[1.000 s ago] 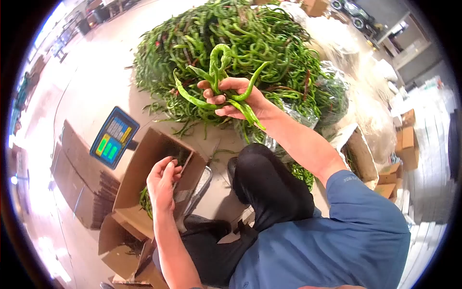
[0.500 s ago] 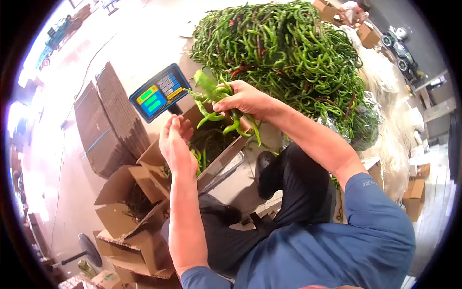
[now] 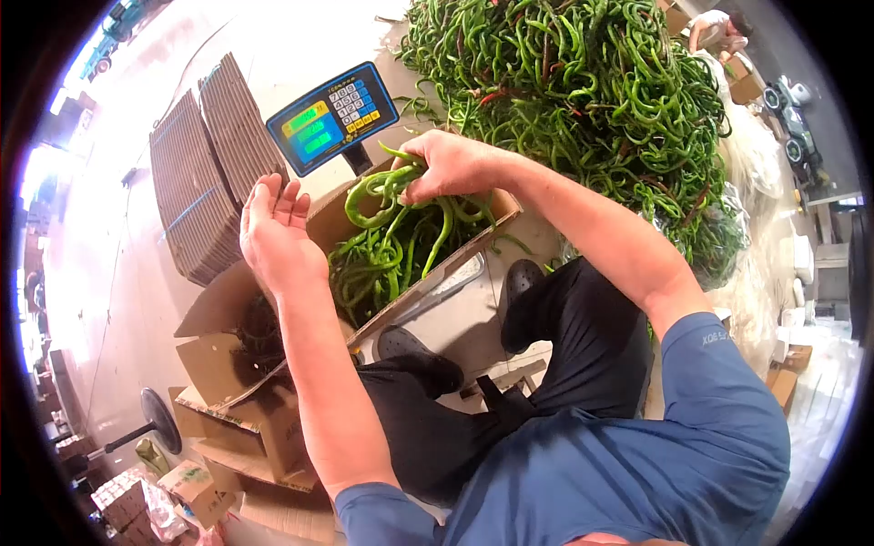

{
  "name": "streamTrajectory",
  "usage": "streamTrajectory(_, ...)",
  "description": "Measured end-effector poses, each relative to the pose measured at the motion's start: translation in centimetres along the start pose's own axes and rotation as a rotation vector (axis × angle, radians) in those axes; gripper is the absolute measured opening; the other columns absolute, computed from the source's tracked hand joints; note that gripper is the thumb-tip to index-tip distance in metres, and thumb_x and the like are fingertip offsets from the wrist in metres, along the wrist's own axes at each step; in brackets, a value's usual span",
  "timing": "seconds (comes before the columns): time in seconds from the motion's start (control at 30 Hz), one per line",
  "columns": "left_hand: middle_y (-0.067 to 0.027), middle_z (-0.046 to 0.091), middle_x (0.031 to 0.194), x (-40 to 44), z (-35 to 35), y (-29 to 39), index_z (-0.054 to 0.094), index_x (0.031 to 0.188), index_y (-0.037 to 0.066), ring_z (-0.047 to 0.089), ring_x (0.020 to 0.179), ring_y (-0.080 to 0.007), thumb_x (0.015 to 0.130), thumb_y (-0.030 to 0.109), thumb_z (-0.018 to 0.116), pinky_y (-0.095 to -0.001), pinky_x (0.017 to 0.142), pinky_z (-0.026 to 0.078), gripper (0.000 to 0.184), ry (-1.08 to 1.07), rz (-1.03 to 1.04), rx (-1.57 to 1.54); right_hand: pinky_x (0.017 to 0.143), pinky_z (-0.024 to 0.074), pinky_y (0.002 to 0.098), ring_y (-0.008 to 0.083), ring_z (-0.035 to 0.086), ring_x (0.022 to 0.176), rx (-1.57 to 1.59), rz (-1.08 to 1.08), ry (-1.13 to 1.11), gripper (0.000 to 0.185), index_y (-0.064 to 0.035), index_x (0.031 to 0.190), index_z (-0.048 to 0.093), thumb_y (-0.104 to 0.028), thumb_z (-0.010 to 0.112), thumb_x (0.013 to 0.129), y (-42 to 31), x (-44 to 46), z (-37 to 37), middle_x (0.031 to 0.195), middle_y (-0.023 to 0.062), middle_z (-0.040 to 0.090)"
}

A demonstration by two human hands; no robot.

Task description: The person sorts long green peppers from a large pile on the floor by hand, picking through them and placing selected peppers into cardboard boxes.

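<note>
My right hand is closed on several long green chili peppers, which hang curled from the fingers just above an open cardboard box. More green chili peppers lie inside this box. My left hand is held up over the box's left side, palm inward, fingers stretched and holding nothing. Beyond the box stands a scale display with a keypad and lit green readouts. A piece of the scale's metal platform shows beside the box.
A large heap of green chili peppers, with a few red ones, fills the upper right. Flattened cardboard is stacked at left. Open boxes stand below my left arm. Another person crouches beyond the heap.
My right hand has come lower toward the box with the peppers. My left hand has moved left, away from them, and its fingers have straightened. The whole view has shifted a little.
</note>
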State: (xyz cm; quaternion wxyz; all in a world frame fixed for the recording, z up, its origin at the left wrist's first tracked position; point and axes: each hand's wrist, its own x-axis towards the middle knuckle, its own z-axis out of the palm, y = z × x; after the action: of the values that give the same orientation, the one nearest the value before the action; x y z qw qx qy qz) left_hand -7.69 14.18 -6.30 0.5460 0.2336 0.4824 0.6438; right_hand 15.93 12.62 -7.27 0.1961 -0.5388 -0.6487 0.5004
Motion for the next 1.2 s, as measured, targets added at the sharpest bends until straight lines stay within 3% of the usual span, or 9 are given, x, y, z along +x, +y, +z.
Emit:
streamTrajectory(0.23,-0.0108,0.065,0.116,1.0,-0.3,-0.3,0.059,0.12,0.0,0.065,0.101,-0.0245,0.099,0.016,0.057,-0.0374,0.086,0.052,0.026,0.005,-0.014,-0.001,0.072,0.052,0.029,0.0128,0.063,0.077,-0.063,-0.027,-0.039,0.038,0.0016,0.103,0.067,-0.021,0.078,0.074,-0.7,2.0,-0.6,0.083,0.0063,0.069)
streamTrajectory(0.27,-0.0118,0.063,0.113,1.0,-0.1,-0.3,0.059,0.115,-0.001,0.065,0.093,-0.0233,0.098,0.015,0.058,-0.0343,0.079,0.054,0.023,0.008,0.003,-0.015,0.07,0.0514,0.0295,0.013,0.063,0.077,-0.067,-0.021,-0.032,0.036,0.0022,0.1,0.067,-0.02,0.078,0.075,-0.6,2.1,-0.6,0.082,0.0063,0.068)
streamTrajectory(0.8,-0.0114,0.064,0.111,1.4,0.5,-0.9,0.06,0.114,-0.001,0.065,0.09,-0.0224,0.098,0.013,0.057,-0.0336,0.077,0.054,0.021,-0.007,0.014,0.012,0.074,0.0512,0.0353,0.022,0.066,0.08,-0.228,-0.177,-0.039,0.034,-0.0006,0.1,0.068,-0.019,0.078,0.074,-0.6,2.3,-1.2,0.085,0.0143,0.07)
streamTrajectory(0.9,-0.0112,0.064,0.11,1.3,0.7,-1.0,0.06,0.114,-0.001,0.065,0.09,-0.0224,0.098,0.013,0.057,-0.0335,0.077,0.054,0.021,-0.013,0.015,0.019,0.069,0.0493,0.0335,0.0189,0.063,0.074,-0.262,-0.203,-0.05,0.03,0.0003,0.095,0.066,-0.02,0.078,0.076,-0.5,2.8,-1.0,0.079,0.0099,0.067)
streamTrajectory(1.17,-0.0097,0.065,0.116,1.6,0.6,-1.1,0.061,0.118,0.002,0.065,0.097,-0.0222,0.099,0.013,0.057,-0.0356,0.083,0.053,0.023,-0.03,-0.003,0.05,0.071,0.0499,0.0343,0.0199,0.064,0.077,-0.185,-0.221,-0.174,0.028,-0.0004,0.096,0.065,-0.015,0.074,0.075,-0.3,3.4,0.3,0.082,0.012,0.068)
streamTrajectory(1.2,-0.0112,0.064,0.11,1.5,0.8,-1.2,0.06,0.113,-0.001,0.065,0.091,-0.0235,0.097,0.011,0.058,-0.0343,0.077,0.054,0.02,-0.03,0.017,0.039,0.072,0.0504,0.0355,0.0216,0.064,0.078,-0.186,-0.243,-0.178,0.029,-0.0004,0.097,0.065,-0.016,0.074,0.075,-0.4,3.3,0.4,0.084,0.0129,0.069)
